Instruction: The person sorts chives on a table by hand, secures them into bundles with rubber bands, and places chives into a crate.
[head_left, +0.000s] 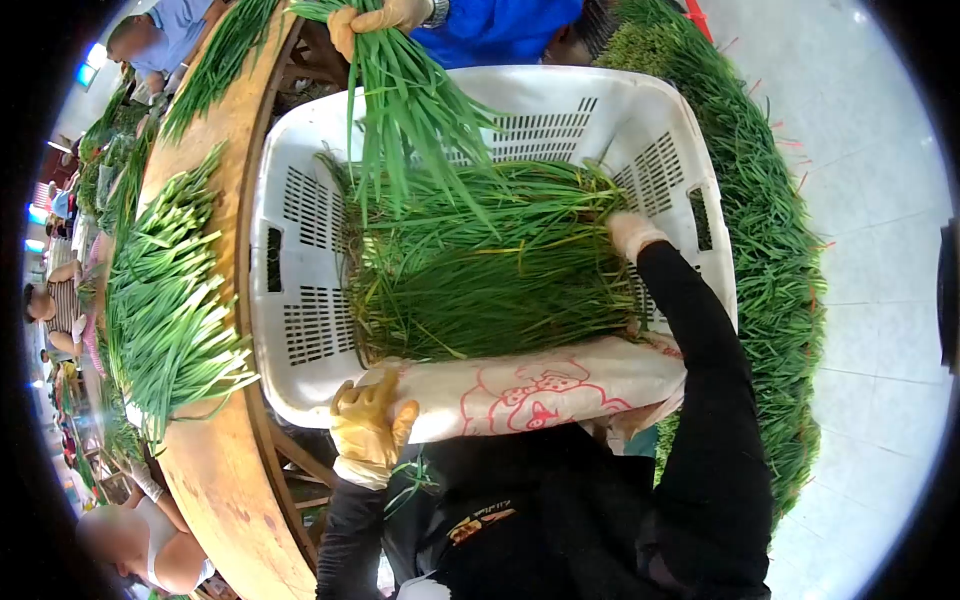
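Note:
A white plastic basket [700,270] holds a thick layer of garlic chives [500,300], laid lengthwise. Over its near rim lies a white woven sack [450,400] with red print. My left hand [370,425], in a yellowish glove, is closed on the sack at the near left rim. My right hand [632,235], in a pale glove, reaches inside and grips the right end of the chives; its fingertips are partly hidden. Above the far side, another person's gloved hand [395,15] holds a hanging bunch of chives [415,110].
A wooden table [215,480] runs along the left, with chive bundles [175,300] on it. Stacked chives tied with red bands [760,250] line the tiled floor [880,320] on the right. A person in blue [490,30] stands opposite; other people sit farther left.

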